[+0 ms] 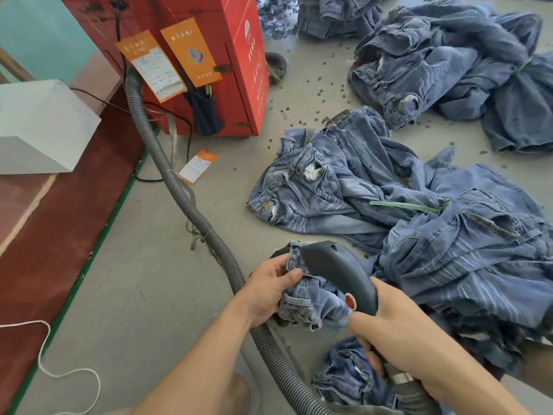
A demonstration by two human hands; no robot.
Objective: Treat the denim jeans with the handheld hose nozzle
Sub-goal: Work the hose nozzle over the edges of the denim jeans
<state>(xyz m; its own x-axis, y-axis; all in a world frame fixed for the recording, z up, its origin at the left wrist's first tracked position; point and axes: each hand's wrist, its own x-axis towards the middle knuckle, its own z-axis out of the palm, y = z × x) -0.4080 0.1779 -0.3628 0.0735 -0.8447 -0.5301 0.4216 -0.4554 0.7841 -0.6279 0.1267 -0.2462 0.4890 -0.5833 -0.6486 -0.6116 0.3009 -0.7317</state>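
Observation:
A pair of light blue denim jeans (311, 304) lies bunched in front of me on the grey floor. My left hand (269, 287) grips its waistband and holds the fabric up. My right hand (389, 327) is closed around the handle of a dark grey hose nozzle (338, 266) with a red button. The nozzle's flat mouth rests on the top edge of the jeans, just right of my left thumb. A grey ribbed hose (167, 178) runs from the nozzle handle across the floor up to a red machine (239, 64).
More jeans lie in heaps to the right (478, 253), in the middle (329, 181) and at the back (443, 61). Small dark bits are scattered on the floor. A dark red platform with a green edge (74, 223) runs along the left, with a white cord (71, 372) and an orange tag (197, 166) nearby.

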